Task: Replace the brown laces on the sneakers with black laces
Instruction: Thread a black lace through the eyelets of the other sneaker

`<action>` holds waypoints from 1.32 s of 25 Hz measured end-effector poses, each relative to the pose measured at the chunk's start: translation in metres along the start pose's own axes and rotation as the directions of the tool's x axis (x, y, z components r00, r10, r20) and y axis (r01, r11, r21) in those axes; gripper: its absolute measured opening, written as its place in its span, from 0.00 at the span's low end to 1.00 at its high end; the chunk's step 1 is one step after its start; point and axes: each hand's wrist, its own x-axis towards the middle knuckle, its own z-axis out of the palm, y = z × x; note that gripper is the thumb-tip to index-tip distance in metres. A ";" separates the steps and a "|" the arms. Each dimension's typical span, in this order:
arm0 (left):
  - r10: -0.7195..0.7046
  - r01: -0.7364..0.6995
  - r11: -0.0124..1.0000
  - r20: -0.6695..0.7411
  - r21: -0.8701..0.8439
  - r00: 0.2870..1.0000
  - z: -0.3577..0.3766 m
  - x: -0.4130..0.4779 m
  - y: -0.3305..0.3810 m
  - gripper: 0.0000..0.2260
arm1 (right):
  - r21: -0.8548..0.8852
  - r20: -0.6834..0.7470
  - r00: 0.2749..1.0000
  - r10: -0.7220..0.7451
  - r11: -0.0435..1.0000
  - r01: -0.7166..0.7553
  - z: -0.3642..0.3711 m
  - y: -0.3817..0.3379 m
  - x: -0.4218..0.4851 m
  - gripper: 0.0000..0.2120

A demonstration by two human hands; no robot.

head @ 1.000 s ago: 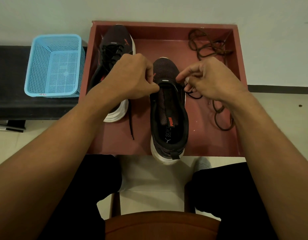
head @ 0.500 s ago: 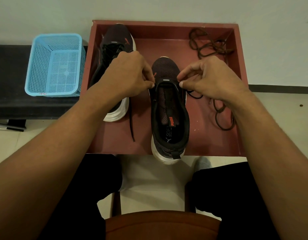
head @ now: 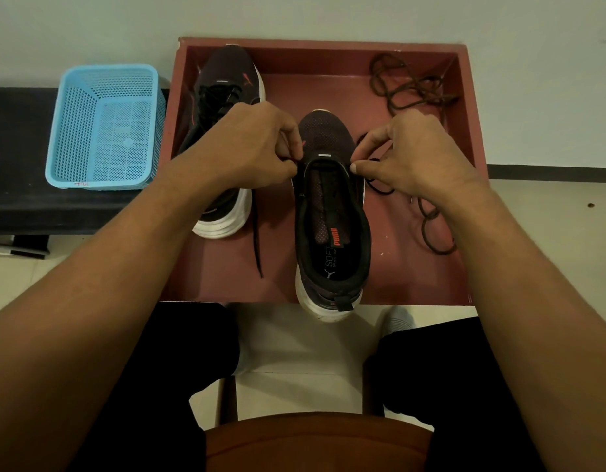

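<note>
An unlaced black sneaker (head: pixel 332 212) with a white sole lies in the middle of the red tray (head: pixel 414 274), heel toward me. My left hand (head: pixel 254 148) pinches its left eyelet edge near the toe. On the other eyelet edge my right hand (head: pixel 414 155) pinches a black lace (head: pixel 376 187), which trails off to the right. A second sneaker (head: pixel 223 107), laced in black, lies at the tray's left, with one lace end (head: pixel 257 240) hanging loose. Brown laces (head: pixel 407 86) lie in the tray's back right corner and along its right side (head: pixel 434 233).
A light blue plastic basket (head: pixel 104 127) stands on a dark bench (head: pixel 15 199) left of the tray. A white wall is behind. My knees and a brown stool seat (head: pixel 315 441) are below the tray.
My left hand's fingers came off the toe and now pinch the left eyelet edge. My right hand opened a little and its fingertips moved to the right eyelet edge.
</note>
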 end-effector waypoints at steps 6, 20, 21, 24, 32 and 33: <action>0.005 -0.006 0.998 -0.021 -0.055 1.000 0.004 0.001 0.000 0.01 | -0.073 0.003 1.000 0.012 0.997 -0.012 0.004 -0.002 0.000 0.02; 0.015 -0.114 0.671 -0.141 -0.732 0.990 -0.024 -0.007 0.032 0.09 | 0.782 -0.167 0.970 -0.174 0.576 0.238 -0.026 -0.016 -0.007 0.05; 0.027 -0.130 0.644 -0.148 -0.754 0.989 -0.025 -0.008 0.035 0.09 | 0.790 -0.182 0.964 -0.194 0.554 0.261 -0.029 -0.020 -0.009 0.05; 0.034 -0.180 0.582 -0.198 -0.793 0.980 -0.032 -0.012 0.039 0.10 | 0.788 -0.255 0.943 -0.216 0.519 0.332 -0.042 -0.030 -0.016 0.08; 0.057 -0.329 0.436 -0.339 -0.838 0.939 -0.049 -0.024 0.052 0.10 | 0.786 -0.315 0.930 -0.188 0.497 0.367 -0.069 -0.054 -0.046 0.12; 0.058 -0.349 0.435 -0.361 -0.830 0.931 -0.051 -0.026 0.053 0.10 | 0.757 -0.345 0.918 -0.198 0.520 0.397 -0.073 -0.056 -0.051 0.12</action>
